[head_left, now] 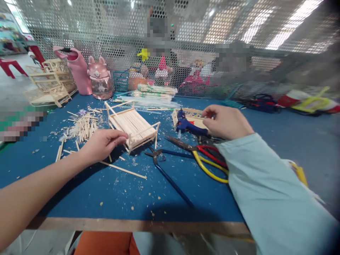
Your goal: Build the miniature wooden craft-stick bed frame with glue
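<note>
A small bed-shaped frame of pale wooden sticks (132,124) stands on the blue table. My left hand (102,143) pinches its near left corner between thumb and fingers. My right hand (228,122) is over the handle end of a blue glue gun (193,128). Its fingers are curled, with a gap between thumb and index finger and nothing visible in them. The glue gun leans on a shallow wooden tray (175,117). In front lie blue-handled pliers (170,180) and scissors with red and yellow handles (199,152). A loose stick (124,169) lies near my left wrist.
A pile of cut sticks (87,127) and scraps spreads at left. Behind are stick models (50,85), a pink bottle (79,71), a clear pink cup (100,83) and bundled sticks (156,92). A perforated metal screen (119,39) closes the back; people are beyond it.
</note>
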### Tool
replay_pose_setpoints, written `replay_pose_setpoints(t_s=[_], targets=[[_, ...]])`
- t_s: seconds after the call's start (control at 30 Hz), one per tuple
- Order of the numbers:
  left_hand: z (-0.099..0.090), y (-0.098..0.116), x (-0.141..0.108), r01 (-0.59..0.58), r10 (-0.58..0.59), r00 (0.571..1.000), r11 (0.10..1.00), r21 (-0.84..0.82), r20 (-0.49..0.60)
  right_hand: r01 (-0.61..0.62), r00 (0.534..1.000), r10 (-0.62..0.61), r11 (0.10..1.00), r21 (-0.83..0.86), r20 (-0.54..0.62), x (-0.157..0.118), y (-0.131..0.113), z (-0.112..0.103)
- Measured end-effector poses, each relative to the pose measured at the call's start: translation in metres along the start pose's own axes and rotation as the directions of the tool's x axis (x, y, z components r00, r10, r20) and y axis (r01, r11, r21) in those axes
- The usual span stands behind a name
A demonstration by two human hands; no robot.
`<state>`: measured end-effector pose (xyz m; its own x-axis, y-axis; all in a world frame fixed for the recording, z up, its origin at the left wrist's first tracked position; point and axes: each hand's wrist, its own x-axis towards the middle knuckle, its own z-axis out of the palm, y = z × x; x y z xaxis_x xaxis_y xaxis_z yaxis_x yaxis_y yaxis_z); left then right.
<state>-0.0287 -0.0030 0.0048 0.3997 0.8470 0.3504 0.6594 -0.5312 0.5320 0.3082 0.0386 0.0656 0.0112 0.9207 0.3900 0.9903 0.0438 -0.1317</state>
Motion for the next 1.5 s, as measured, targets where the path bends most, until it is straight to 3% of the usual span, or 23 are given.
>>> replay_pose_setpoints(t_s=[0.1, 0.2, 0.3, 0.37, 0.6, 0.8, 0.9, 0.97, 1.07, 1.17, 1.27, 1.33, 1.43, 1.5], targets=[[-0.004, -0.006, 0.003, 0.047, -0.046, 0.999, 0.998, -0.047, 0.019, 0.248, 0.961, -0.262, 0.958, 0.145, 0.088, -0.014, -0.018, 0.004], [-0.005, -0.008, 0.005, 0.107, -0.105, 0.994, 0.985, -0.137, 0.024, 0.485, 0.808, -0.533, 0.843, 0.232, 0.251, -0.032, -0.049, 0.015], [-0.003, -0.008, 0.005, 0.149, -0.145, 0.989, 0.97, -0.193, 0.036, 0.597, 0.706, -0.642, 0.766, 0.237, 0.298, -0.044, -0.068, 0.029], [-0.002, -0.009, 0.005, 0.169, -0.161, 0.986, 0.957, -0.237, 0.053, 0.634, 0.675, -0.676, 0.737, 0.235, 0.295, -0.046, -0.07, 0.036], [0.003, -0.007, 0.004, 0.213, -0.211, 0.976, 0.915, -0.343, 0.042, 0.676, 0.682, -0.667, 0.731, 0.091, 0.3, -0.045, -0.073, 0.044], [0.011, -0.008, 0.005, 0.152, -0.155, 0.988, 0.915, -0.373, 0.024, 0.691, 0.693, -0.663, 0.723, 0.001, 0.285, -0.041, -0.069, 0.042], [0.015, -0.004, 0.01, 0.093, -0.095, 0.995, 0.948, -0.304, 0.008, 0.685, 0.709, -0.662, 0.728, -0.015, 0.243, -0.039, -0.063, 0.04], [0.013, 0.001, 0.015, 0.069, -0.073, 0.997, 0.982, -0.175, -0.013, 0.684, 0.717, -0.665, 0.729, -0.029, 0.209, -0.039, -0.061, 0.039], [-0.007, 0.001, 0.018, 0.109, -0.109, 0.993, 0.994, 0.008, -0.05, 0.687, 0.726, -0.677, 0.723, -0.08, 0.116, -0.04, -0.06, 0.037], [-0.044, -0.015, 0.013, 0.19, -0.175, 0.979, 0.971, 0.147, -0.104, 0.673, 0.73, -0.682, 0.727, -0.137, -0.036, -0.042, -0.062, 0.034], [-0.082, -0.042, 0.002, 0.336, -0.306, 0.942, 0.869, 0.363, -0.139, 0.696, 0.673, -0.703, 0.707, -0.123, -0.231, -0.043, -0.067, 0.034], [-0.098, -0.059, -0.004, 0.447, -0.457, 0.884, 0.767, 0.46, -0.098, 0.7, 0.639, -0.686, 0.706, -0.107, -0.347, -0.044, -0.072, 0.035], [-0.105, -0.072, -0.007, 0.49, -0.561, 0.828, 0.731, 0.475, 0.009, 0.684, 0.631, -0.659, 0.722, -0.107, -0.408, -0.043, -0.079, 0.039], [-0.099, -0.075, -0.005, 0.452, -0.539, 0.839, 0.762, 0.464, 0.068, 0.689, 0.625, -0.656, 0.718, -0.095, -0.423, -0.04, -0.083, 0.041]])
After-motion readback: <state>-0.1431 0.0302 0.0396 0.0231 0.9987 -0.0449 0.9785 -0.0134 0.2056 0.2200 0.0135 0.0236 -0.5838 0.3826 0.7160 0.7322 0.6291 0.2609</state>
